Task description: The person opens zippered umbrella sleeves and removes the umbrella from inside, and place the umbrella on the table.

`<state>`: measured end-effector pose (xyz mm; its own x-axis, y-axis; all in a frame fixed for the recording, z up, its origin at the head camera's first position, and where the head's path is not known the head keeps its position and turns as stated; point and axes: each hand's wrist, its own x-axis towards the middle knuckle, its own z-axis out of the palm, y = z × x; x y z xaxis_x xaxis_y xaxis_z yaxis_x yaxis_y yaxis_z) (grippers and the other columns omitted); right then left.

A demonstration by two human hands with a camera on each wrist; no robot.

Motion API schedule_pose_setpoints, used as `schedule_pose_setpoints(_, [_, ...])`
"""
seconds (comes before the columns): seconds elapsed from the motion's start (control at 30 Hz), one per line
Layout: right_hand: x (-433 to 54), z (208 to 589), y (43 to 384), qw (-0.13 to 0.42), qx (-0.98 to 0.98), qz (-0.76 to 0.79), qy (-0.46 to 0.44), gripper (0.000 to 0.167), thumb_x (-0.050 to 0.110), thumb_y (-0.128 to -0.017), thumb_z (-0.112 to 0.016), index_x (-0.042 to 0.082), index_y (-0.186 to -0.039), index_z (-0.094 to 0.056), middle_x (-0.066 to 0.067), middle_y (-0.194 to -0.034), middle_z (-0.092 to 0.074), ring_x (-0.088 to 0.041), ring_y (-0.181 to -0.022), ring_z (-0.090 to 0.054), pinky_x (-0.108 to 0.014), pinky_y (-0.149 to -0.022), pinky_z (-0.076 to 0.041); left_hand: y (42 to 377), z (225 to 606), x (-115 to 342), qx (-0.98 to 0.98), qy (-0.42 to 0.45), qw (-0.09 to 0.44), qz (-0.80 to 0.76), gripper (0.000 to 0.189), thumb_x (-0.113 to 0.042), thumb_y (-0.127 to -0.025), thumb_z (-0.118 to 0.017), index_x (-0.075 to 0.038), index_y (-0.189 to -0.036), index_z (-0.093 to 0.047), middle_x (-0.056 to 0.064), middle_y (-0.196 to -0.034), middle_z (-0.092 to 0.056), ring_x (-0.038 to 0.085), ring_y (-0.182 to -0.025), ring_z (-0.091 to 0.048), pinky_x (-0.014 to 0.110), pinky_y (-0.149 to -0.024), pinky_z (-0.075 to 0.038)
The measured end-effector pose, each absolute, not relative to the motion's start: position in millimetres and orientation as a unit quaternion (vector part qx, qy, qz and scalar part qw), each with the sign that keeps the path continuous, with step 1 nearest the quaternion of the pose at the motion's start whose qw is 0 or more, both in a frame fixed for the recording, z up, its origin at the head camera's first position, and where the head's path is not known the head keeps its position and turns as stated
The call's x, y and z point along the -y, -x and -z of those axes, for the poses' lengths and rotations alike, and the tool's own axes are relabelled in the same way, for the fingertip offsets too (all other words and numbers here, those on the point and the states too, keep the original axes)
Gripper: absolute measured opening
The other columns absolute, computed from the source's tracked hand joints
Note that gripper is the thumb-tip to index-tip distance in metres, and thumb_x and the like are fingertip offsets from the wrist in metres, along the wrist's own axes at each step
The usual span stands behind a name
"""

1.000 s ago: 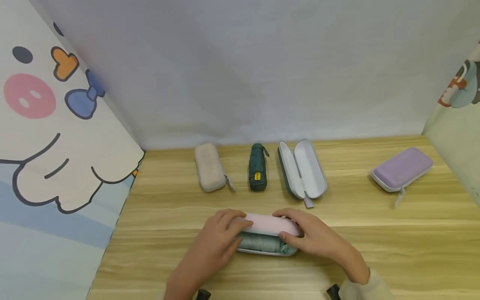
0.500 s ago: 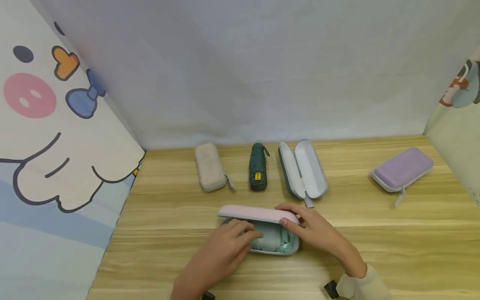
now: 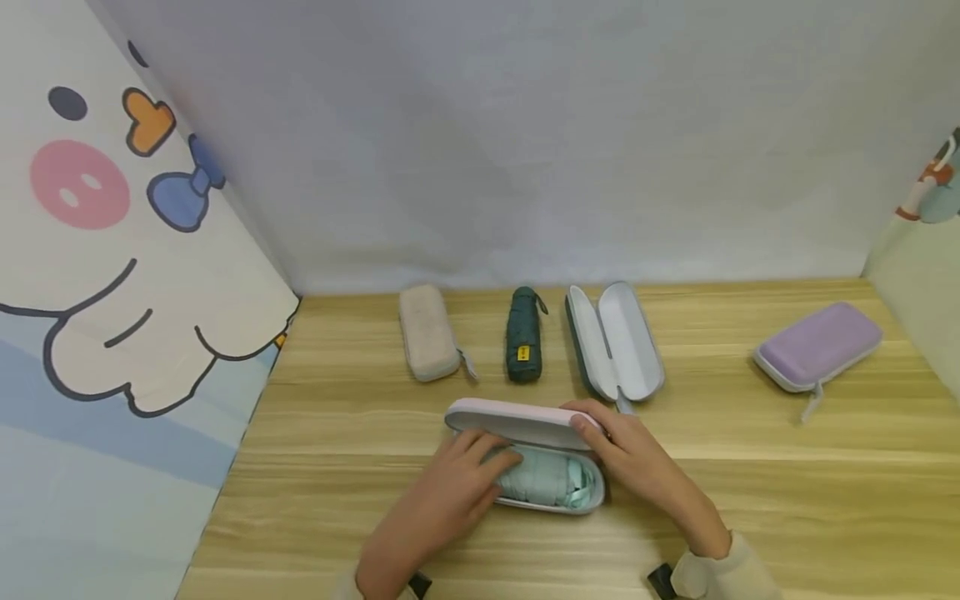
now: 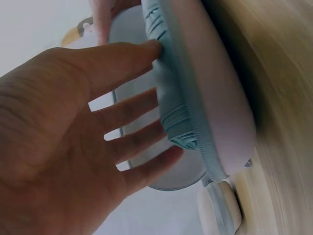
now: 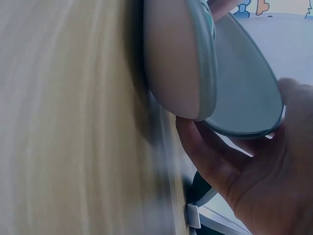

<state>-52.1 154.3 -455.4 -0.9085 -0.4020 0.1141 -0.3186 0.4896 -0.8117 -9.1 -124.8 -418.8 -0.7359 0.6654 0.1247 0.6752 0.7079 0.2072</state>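
Note:
A pink hard case [image 5: 172, 63] lies on the table before me, its lid [image 3: 517, 425] tilted up to show the grey inside. In it lies a folded mint-green umbrella [image 3: 538, 477], its loose folds at the right end. My left hand [image 3: 457, 483] reaches over the umbrella's left part. In the left wrist view the thumb tip touches the umbrella [image 4: 171, 98], and the spread, nearly straight fingers [image 4: 142, 139] extend along its far side. My right hand [image 3: 637, 454] holds the lid's right end, thumb on its front edge and fingers behind.
Behind, on the wooden table [image 3: 360, 425], are a beige case [image 3: 429, 333], a dark green folded umbrella [image 3: 522, 333], and an open dark green case [image 3: 633, 342] with a white inside. A purple case [image 3: 819, 346] lies at the right. Cloth-covered walls [image 3: 525, 150] stand around.
The lid has swung up and back, uncovering the mint umbrella. My left hand has left the lid and moved onto the umbrella; my right hand stays at the lid's right end.

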Motion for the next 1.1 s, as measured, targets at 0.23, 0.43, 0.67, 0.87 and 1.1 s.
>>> schedule_pose_setpoints(0.23, [-150.3, 458.8, 50.4, 0.068, -0.848, 0.49, 0.19, 0.029, 0.024, -0.112, -0.047, 0.017, -0.131, -0.068, -0.012, -0.116, -0.075, -0.013, -0.085, -0.068, -0.026, -0.065, -0.057, 11.0, 417.6, 123.4, 0.933, 0.342, -0.046, 0.102, 0.052, -0.034, -0.092, -0.079, -0.021, -0.139, -0.063, 0.002, -0.139, -0.061, 0.024, -0.13, -0.055, 0.049, -0.107, -0.049])
schedule_pose_setpoints(0.43, [-148.8, 458.0, 50.5, 0.091, -0.838, 0.511, 0.167, 0.033, 0.027, -0.113, -0.045, 0.013, -0.133, -0.066, -0.018, -0.117, -0.073, -0.015, -0.081, -0.068, -0.03, -0.059, -0.059, 11.5, 417.8, 119.8, 0.936, 0.326, -0.086, 0.102, 0.062, -0.033, -0.091, -0.081, -0.02, -0.147, -0.057, 0.001, -0.142, -0.057, 0.025, -0.133, -0.052, 0.052, -0.105, -0.049])
schedule_pose_setpoints(0.67, [-151.5, 458.8, 50.1, 0.127, -0.813, 0.551, 0.139, 0.037, 0.029, -0.114, -0.04, 0.009, -0.136, -0.063, -0.027, -0.119, -0.069, -0.019, -0.079, -0.073, -0.033, -0.057, -0.061, 14.5, 417.4, 114.0, 0.937, 0.32, -0.112, 0.089, 0.067, -0.034, -0.088, -0.084, -0.021, -0.148, -0.056, 0.0, -0.135, -0.056, 0.025, -0.127, -0.05, 0.053, -0.102, -0.047])
schedule_pose_setpoints(0.87, [-151.5, 459.1, 49.1, 0.137, -0.806, 0.559, 0.135, 0.04, 0.03, -0.115, -0.037, 0.007, -0.136, -0.062, -0.027, -0.116, -0.069, -0.019, -0.077, -0.073, -0.034, -0.057, -0.061, 16.8, 415.0, 110.8, 0.932, 0.342, -0.093, 0.073, 0.062, -0.038, -0.081, -0.09, -0.018, -0.134, -0.065, -0.001, -0.127, -0.06, 0.023, -0.116, -0.055, 0.051, -0.099, -0.049])
schedule_pose_setpoints(1.1, [-150.1, 458.2, 48.5, 0.132, -0.809, 0.555, 0.142, 0.041, 0.029, -0.116, -0.033, 0.005, -0.134, -0.061, -0.025, -0.112, -0.069, -0.017, -0.075, -0.072, -0.034, -0.056, -0.06, 12.3, 416.3, 108.4, 0.937, 0.335, -0.081, 0.062, 0.061, -0.038, -0.077, -0.09, -0.018, -0.129, -0.066, -0.003, -0.124, -0.061, 0.02, -0.113, -0.055, 0.042, -0.087, -0.053])
